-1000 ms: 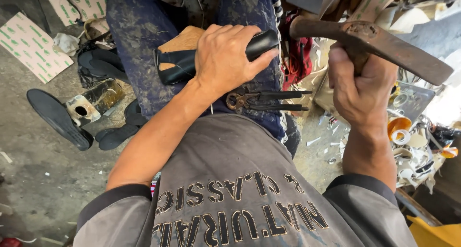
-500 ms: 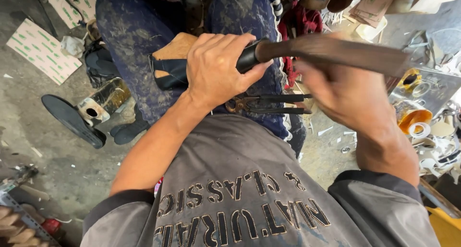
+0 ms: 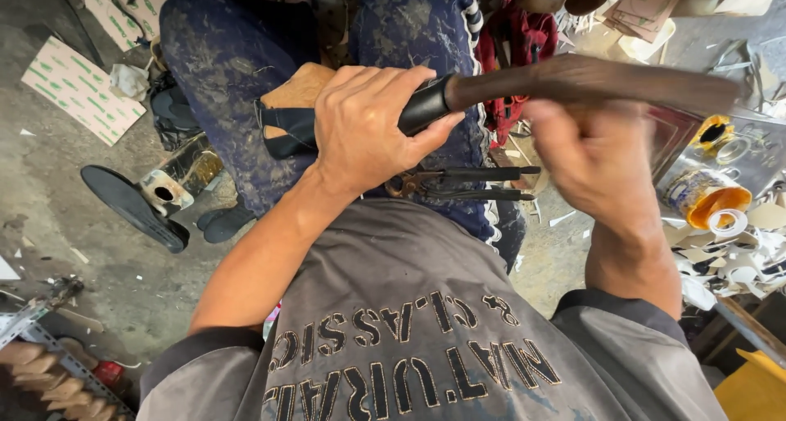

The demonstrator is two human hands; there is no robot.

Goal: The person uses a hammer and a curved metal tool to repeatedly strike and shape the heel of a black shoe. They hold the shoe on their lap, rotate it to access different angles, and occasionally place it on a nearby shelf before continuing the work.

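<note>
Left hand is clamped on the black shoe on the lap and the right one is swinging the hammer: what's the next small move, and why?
Probably bring the hammer down onto the black shoe just beyond the left hand. The right hand is motion-blurred with the tool raised over the lap, the left hand grips the shoe firmly, and its fingers sit close to the strike spot, so aim past them.

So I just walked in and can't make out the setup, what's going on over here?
A person sits with a black shoe upper on a wooden last across their lap. The left hand grips it firmly. The right hand is blurred with motion and swings a brown tool, probably a hammer, above the shoe. A pair of pincers lies on the right thigh. A black sole lies on the floor to the left, and an orange-lidded tin stands to the right.
</note>
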